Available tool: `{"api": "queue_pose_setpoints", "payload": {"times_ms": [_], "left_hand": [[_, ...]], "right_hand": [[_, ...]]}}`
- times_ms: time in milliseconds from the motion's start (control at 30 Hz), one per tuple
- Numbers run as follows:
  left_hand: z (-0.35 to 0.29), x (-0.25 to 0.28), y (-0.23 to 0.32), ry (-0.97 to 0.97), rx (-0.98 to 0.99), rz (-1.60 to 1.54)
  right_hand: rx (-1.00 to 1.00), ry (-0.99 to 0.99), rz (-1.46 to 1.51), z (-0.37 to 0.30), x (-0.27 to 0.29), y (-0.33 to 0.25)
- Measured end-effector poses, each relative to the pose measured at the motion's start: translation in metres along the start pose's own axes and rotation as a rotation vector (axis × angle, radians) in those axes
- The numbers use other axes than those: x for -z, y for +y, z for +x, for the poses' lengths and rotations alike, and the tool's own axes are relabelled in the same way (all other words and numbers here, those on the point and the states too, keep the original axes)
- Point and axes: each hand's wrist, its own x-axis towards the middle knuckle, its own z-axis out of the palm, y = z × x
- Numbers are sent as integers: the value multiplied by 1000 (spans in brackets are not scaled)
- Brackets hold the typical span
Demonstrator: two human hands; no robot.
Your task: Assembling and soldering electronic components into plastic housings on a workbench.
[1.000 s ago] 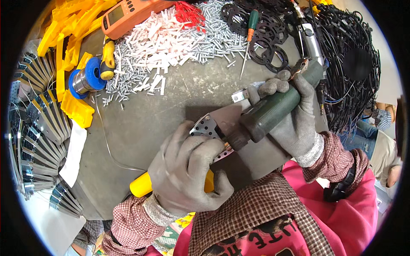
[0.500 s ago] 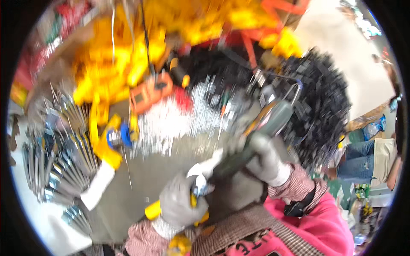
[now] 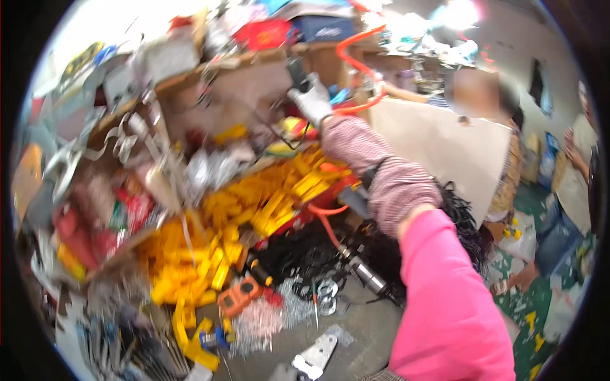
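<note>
My right hand (image 3: pixel 311 101), in a grey glove, is stretched far over the bench toward the back panel. Its fingers are around a dark, blocky object (image 3: pixel 297 73), whose kind is blurred. My left hand (image 3: pixel 283 373) shows only as a sliver of grey glove at the lower edge, its fingers hidden. Beside it lies a tapered, flat grey piece with holes (image 3: pixel 321 349), a white piece at its near end. A silver cylindrical power tool (image 3: pixel 368 279) on an orange hose rests under my right forearm.
Yellow plastic parts (image 3: pixel 190 254) are heaped across the bench. Black parts (image 3: pixel 298 247), small metal pieces (image 3: pixel 251 336) and an orange device (image 3: pixel 239 296) lie nearer. Metal blades (image 3: pixel 121 349) stand at left. An orange hose (image 3: pixel 346 54) hangs ahead; another person (image 3: pixel 508 171) is beyond a pale board.
My right hand has moved from the near bench to the far back. The view has tilted up, leaving my left hand mostly below the frame.
</note>
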Motion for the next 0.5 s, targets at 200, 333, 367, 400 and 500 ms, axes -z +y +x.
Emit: {"api": "queue_pose_setpoints", "payload": {"times_ms": [200, 333, 367, 400, 500], "left_hand": [[1, 9, 0, -73, 73, -114], [18, 13, 9, -117, 37, -164], [14, 12, 4, -108, 61, -146], [12, 13, 2, -103, 78, -134], [22, 25, 10, -193, 99, -166]], "right_hand": [[-229, 94, -356, 24, 9, 50], [-236, 117, -331, 6, 19, 107], [-317, 95, -207, -3, 10, 104], [-327, 98, -210, -9, 14, 101], [-194, 104, -233, -11, -8, 67]]}}
